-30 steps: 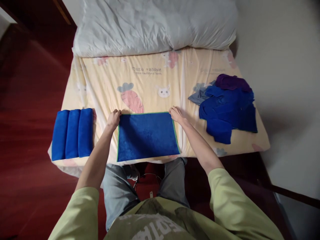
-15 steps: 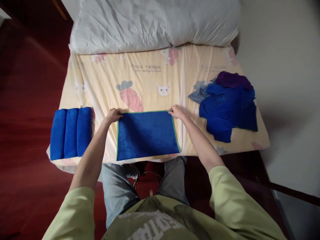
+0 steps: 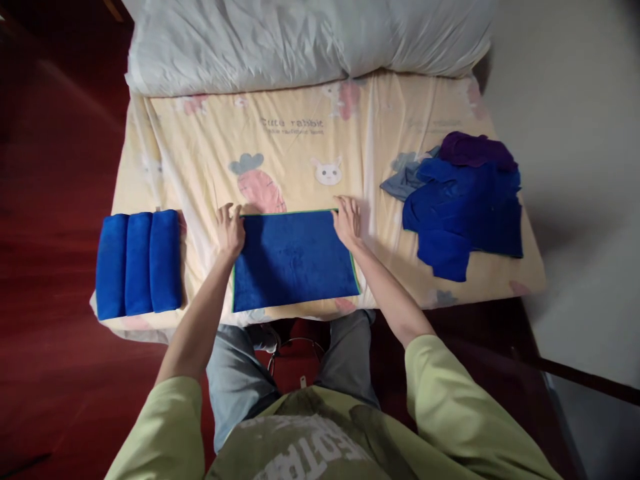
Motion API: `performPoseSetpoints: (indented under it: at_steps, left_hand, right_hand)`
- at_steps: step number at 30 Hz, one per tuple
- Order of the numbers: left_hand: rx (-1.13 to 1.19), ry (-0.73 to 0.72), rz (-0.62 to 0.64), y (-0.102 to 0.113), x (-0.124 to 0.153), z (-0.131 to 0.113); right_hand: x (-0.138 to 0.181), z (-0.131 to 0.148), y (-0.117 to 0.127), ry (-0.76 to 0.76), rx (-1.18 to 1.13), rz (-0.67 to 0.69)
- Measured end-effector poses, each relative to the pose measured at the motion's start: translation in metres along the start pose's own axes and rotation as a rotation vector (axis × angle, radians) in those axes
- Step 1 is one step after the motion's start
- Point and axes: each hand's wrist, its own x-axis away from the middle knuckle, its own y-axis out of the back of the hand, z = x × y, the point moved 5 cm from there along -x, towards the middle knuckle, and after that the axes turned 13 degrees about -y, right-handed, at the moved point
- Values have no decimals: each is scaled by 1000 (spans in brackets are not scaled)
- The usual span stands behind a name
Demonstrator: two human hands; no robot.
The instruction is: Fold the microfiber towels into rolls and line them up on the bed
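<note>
A blue cloth (image 3: 295,260) with a thin green edge lies flat on the bed in front of me. My left hand (image 3: 231,230) rests at its far left corner, fingers apart and pointing away from me. At the far right corner my right hand (image 3: 348,220) lies with its fingers stretched out, touching the cloth's edge. Neither hand visibly pinches the fabric.
To the left are several blue rolled or folded cloths (image 3: 138,263) side by side. A loose heap of blue cloths (image 3: 463,213) lies right, with a purple cloth (image 3: 477,149) and a grey one. A pale quilt (image 3: 300,47) covers the bed's (image 3: 300,150) far end.
Both hands have gone from pinching the cloth's far corners to lying on them with fingers extended. The cloth now lies flatter on the bed. The view has shifted slightly.
</note>
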Motion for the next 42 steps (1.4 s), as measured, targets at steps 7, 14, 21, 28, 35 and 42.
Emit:
performPoseSetpoints:
  at_steps: [7,14,21,28,35,42]
  left_hand:
    - [6,-81,122,-10,31,-33]
    - [52,-225,54,11,145,-77]
    - [35,-35,-10,10,280,-49]
    - [69,-78,-43,31,314,-44]
    - [189,-184,52,31,271,-45]
    - [174,-159,105,22,244,-39]
  right_hand:
    - [42,17,-2,44,76,103]
    - [155,-1,17,77,-105,22]
    - [219,-45,20,20,-254,-24]
    - [260,-66,25,140,-294,12]
    - [252,-72,29,215,-335,87]
    - [233,-65,20,140,-352,105]
